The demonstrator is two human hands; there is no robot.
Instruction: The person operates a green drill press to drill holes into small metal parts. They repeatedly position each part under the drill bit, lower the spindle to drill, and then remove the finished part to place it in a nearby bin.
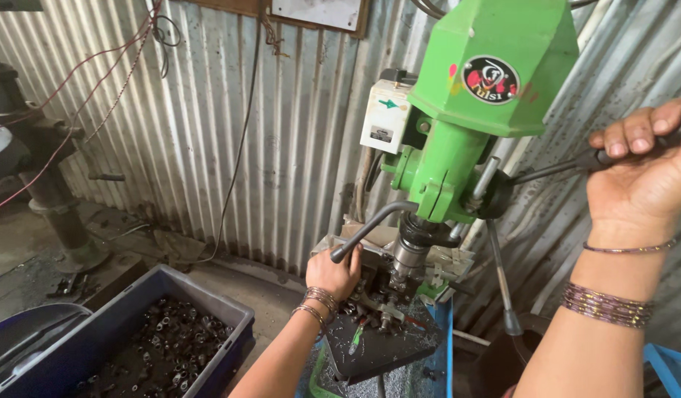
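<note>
Green drill press stands upright against the corrugated wall, its spindle running vertically, nose down. Blue crate of small dark metal parts sits low, left of the press. Feed handle, a slim dark rod, projects right from the press hub, rising slightly; right hand is wrapped around its outer end. Left hand rests closed at the worktable just left of the spindle, below a curved grey lever; its contents cannot be determined.
</note>
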